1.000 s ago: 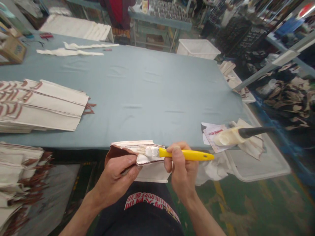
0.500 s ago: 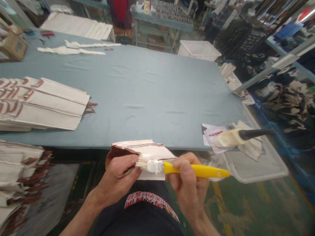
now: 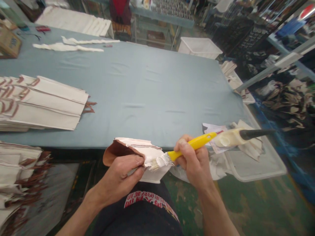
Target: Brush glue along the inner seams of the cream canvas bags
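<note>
My left hand is closed round a folded white and brown paper bag, held in front of my lap just below the table's near edge. My right hand grips the yellow handle of a brush. Its white, glue-laden bristles touch the bag's white flap beside my left thumb, and the handle points up and to the right.
A blue-grey table stretches ahead. Stacks of flat white bags with brown handles lie at its left, more below. A second glue brush with a black handle rests at the right over a white tray.
The brush has swung: its handle tipped from pointing right to up-right, and the bristles slid down and right across the bag's flap. My right hand rose a little.
</note>
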A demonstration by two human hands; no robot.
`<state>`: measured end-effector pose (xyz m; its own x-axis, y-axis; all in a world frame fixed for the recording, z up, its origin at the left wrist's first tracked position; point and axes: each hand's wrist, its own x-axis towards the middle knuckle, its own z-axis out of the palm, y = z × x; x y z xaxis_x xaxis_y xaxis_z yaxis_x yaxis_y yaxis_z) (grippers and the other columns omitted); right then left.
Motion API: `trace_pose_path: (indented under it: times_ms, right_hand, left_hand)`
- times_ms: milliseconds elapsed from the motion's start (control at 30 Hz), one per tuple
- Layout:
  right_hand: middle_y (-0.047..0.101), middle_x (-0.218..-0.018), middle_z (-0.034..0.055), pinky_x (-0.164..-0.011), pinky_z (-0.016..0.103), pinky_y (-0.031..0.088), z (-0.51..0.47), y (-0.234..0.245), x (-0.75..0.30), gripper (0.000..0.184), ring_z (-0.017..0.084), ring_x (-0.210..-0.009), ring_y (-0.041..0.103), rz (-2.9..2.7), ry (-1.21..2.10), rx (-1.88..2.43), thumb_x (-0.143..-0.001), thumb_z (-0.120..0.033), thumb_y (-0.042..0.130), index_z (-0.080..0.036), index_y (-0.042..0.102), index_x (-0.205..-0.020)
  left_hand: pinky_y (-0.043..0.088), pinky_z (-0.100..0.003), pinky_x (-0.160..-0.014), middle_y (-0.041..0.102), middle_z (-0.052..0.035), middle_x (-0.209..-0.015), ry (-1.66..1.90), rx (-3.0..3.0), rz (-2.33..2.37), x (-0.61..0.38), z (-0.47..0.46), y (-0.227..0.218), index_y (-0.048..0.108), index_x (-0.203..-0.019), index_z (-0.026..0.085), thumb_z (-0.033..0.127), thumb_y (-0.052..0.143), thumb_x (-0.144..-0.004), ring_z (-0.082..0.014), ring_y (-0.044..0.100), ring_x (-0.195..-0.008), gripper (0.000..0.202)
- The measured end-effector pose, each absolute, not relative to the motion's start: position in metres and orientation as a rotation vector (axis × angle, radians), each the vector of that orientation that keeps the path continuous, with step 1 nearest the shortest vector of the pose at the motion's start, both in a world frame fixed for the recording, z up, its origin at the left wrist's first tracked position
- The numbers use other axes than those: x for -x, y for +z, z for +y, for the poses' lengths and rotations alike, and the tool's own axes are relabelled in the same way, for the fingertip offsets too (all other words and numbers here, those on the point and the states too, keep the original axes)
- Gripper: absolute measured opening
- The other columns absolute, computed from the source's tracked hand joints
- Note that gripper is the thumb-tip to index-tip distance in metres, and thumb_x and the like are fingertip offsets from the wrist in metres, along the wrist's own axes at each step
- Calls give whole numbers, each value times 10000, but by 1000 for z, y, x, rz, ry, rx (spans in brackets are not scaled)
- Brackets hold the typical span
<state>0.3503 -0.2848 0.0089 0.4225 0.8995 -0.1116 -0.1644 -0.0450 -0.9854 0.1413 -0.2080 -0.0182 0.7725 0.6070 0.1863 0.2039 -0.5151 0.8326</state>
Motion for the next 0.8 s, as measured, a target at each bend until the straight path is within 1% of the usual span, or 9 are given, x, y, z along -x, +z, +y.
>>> trace_pose_path:
  times_ms: [100, 233, 400, 467, 533, 600, 667, 733, 800]
  right_hand:
    - [261, -467, -143, -406, 182, 322, -275, 10, -344, 415, 48, -389, 194, -770, 1057, 1301, -985, -552, 647, -204, 613, -761]
    - [292, -449, -143, -406, 185, 375, -265, 7, -329, 427, 47, -372, 225, -666, 972, 1267, -962, -571, 653, -213, 583, -741]
    - [308, -416, -143, -376, 201, 397, -263, 0, -314, 405, 62, -344, 264, -529, 898, 1217, -941, -565, 666, -225, 572, -742]
    - [312, -413, -143, -385, 218, 436, -265, -3, -313, 395, 70, -342, 280, -496, 867, 1207, -935, -564, 665, -230, 574, -746]
    - [317, -418, -144, -407, 230, 473, -265, -4, -315, 381, 73, -346, 284, -454, 821, 1203, -936, -558, 659, -234, 574, -754]
    - [319, -427, -146, -428, 220, 477, -266, -5, -318, 358, 70, -351, 285, -411, 745, 1211, -940, -537, 657, -234, 577, -765]
    - [352, -435, -140, -453, 205, 469, -266, -6, -323, 344, 68, -360, 329, -392, 661, 1226, -940, -525, 663, -233, 581, -779]
    - [399, -444, -130, -479, 200, 467, -267, -9, -328, 349, 71, -375, 388, -394, 616, 1237, -933, -534, 674, -229, 587, -789]
    - [418, -444, -125, -481, 199, 460, -268, -13, -333, 361, 72, -377, 407, -389, 622, 1247, -924, -545, 683, -226, 589, -784]
  left_hand:
    - [465, -194, -684, 694, -5, -763, 519, -2078, 574, -142, -209, -21, 653, -807, 166, 97, 518, -982, -121, 655, -703, 231]
    - [482, -199, -737, 711, -9, -782, 533, -2042, 675, -142, -209, -22, 689, -835, 157, 116, 523, -998, -127, 661, -736, 236]
    - [496, -195, -751, 754, -14, -823, 545, -1998, 719, -139, -210, -22, 723, -863, 160, 136, 544, -994, -140, 700, -774, 223]
    - [516, -212, -781, 771, -30, -852, 542, -1977, 734, -140, -209, -22, 743, -892, 159, 161, 546, -1004, -166, 729, -830, 226]
    - [531, -225, -788, 781, -38, -862, 538, -1956, 739, -142, -209, -21, 758, -905, 162, 181, 549, -1009, -175, 735, -826, 234]
    - [535, -230, -773, 781, -35, -851, 528, -1936, 735, -145, -208, -20, 766, -897, 165, 191, 549, -1009, -168, 724, -785, 245]
    - [521, -225, -726, 757, -21, -791, 514, -1921, 735, -146, -208, -18, 763, -854, 165, 198, 546, -1007, -154, 693, -723, 267]
    - [505, -218, -697, 739, -13, -762, 512, -1897, 751, -147, -207, -16, 765, -832, 164, 205, 548, -1000, -150, 676, -714, 277]
    - [488, -213, -676, 739, -13, -777, 532, -1866, 788, -147, -206, -15, 778, -835, 161, 209, 560, -981, -148, 661, -724, 267]
